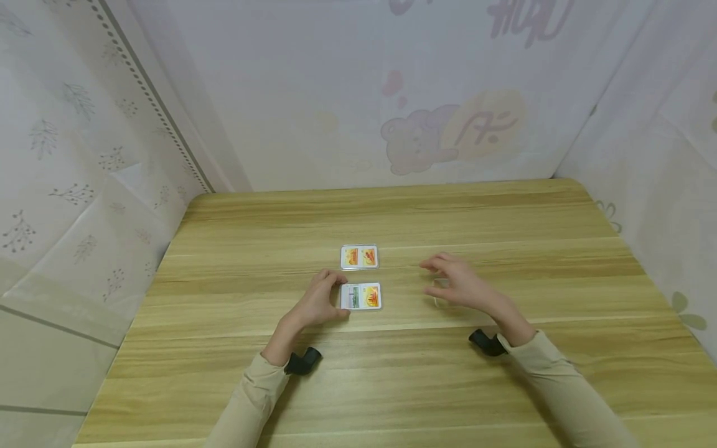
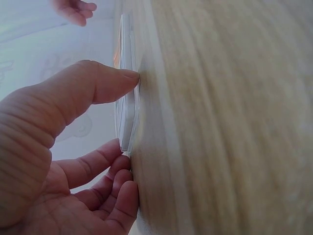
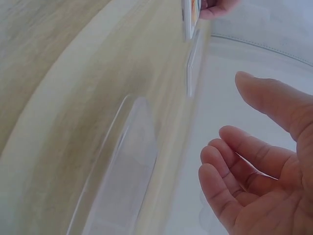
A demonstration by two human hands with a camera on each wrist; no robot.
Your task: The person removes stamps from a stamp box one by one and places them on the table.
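Note:
Two flat clear plastic cases with picture cards inside lie on the table, one behind the other. My left hand holds the nearer card case at its left end. In the left wrist view its thumb is on one long edge of that case, its fingertips at the opposite corner. The farther card case lies untouched, showing two orange pictures. My right hand hovers with loosely bent fingers, holding nothing, by a transparent plastic piece on the table. In the head view the hand partly hides that piece.
The wood-grain table meets a pale printed curtain at the back. More patterned cloth hangs at left and right. A black wrist mount sits on the left wrist and another black mount on the right.

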